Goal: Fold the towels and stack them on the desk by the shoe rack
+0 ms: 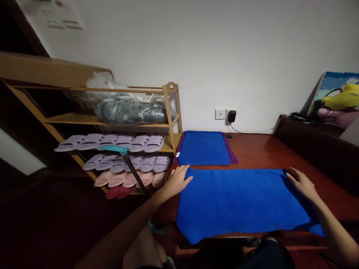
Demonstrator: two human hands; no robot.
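A blue towel (235,201) lies spread out flat on the reddish wooden table, its near edge hanging over the table's front. My left hand (177,181) rests at the towel's far left corner, fingers stretched and the thumb apart. At the far right corner is my right hand (303,184), its fingers extended and apart on the towel's edge. Just beyond the spread towel sits a stack of folded towels (204,147), blue on top with purple edges showing beneath. A small white tag sticks out at the stack's left side.
To the left stands a wooden rack (171,112) with rows of lilac slippers (131,144) and pink slippers (130,180), plus plastic-wrapped goods (134,108). A black charger (231,116) is plugged into the wall. A raised dark ledge (314,149) borders the table (252,147) on the right.
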